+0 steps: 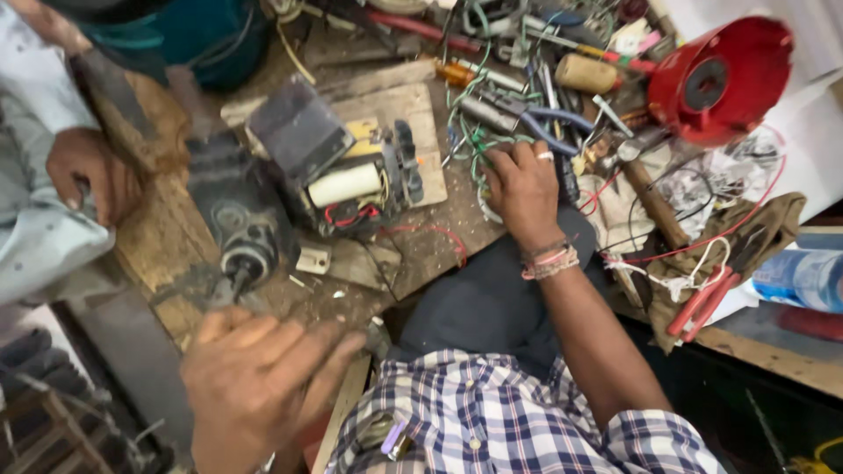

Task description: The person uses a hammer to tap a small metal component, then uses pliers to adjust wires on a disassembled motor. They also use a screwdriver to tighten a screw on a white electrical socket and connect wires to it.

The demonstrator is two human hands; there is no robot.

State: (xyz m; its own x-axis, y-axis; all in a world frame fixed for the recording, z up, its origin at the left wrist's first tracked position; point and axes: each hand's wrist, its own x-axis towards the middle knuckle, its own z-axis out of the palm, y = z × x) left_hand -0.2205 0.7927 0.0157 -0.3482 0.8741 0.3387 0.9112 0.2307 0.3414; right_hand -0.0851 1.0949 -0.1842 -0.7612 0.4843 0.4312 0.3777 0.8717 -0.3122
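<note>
Right hand (pixel 520 186) amid tool clutter (pixel 562 96); bench edge (pixel 338 412) near.

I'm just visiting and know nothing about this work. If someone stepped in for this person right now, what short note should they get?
Left hand: raised near the camera, blurred, fingers loosely curled, holding nothing that shows.
Right hand: stretched out on the bench, fingers in the tangle of green wires; whether it grips one cannot be told.
The opened electric motor, with its white cylinder and red wires, lies on the wooden bench between the hands, untouched. Blue-handled pliers lie just beyond the right hand, a red round housing further right.
Another person's hand rests at the bench's left edge.
Motor is open, wiring exposed; nothing reassembled.
</note>
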